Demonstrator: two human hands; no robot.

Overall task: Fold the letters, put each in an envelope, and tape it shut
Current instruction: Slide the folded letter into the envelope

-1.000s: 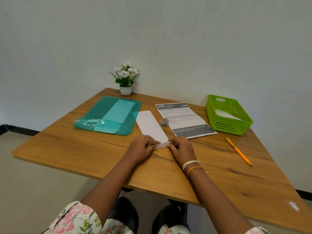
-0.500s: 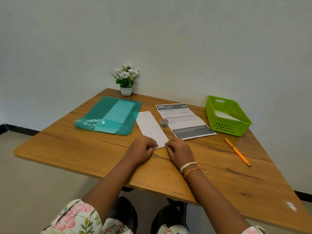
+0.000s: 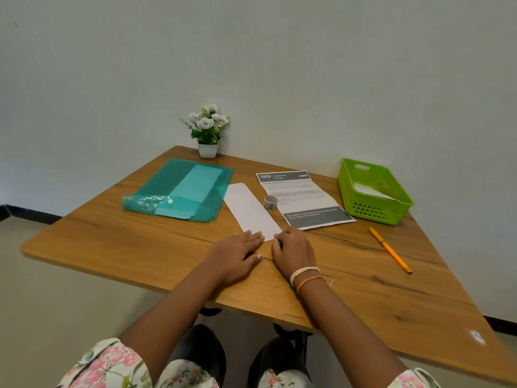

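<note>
Envelope (image 3: 251,211) near end hidden | left hand (image 3: 237,254) grip flat, pressing | right hand (image 3: 293,249) grip curled, unclear

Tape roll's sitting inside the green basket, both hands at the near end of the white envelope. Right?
Not quite. In the head view the tape roll sits on the printed sheet, not in the green basket. The rest holds: the left hand and right hand are at the near end of the white envelope.
</note>
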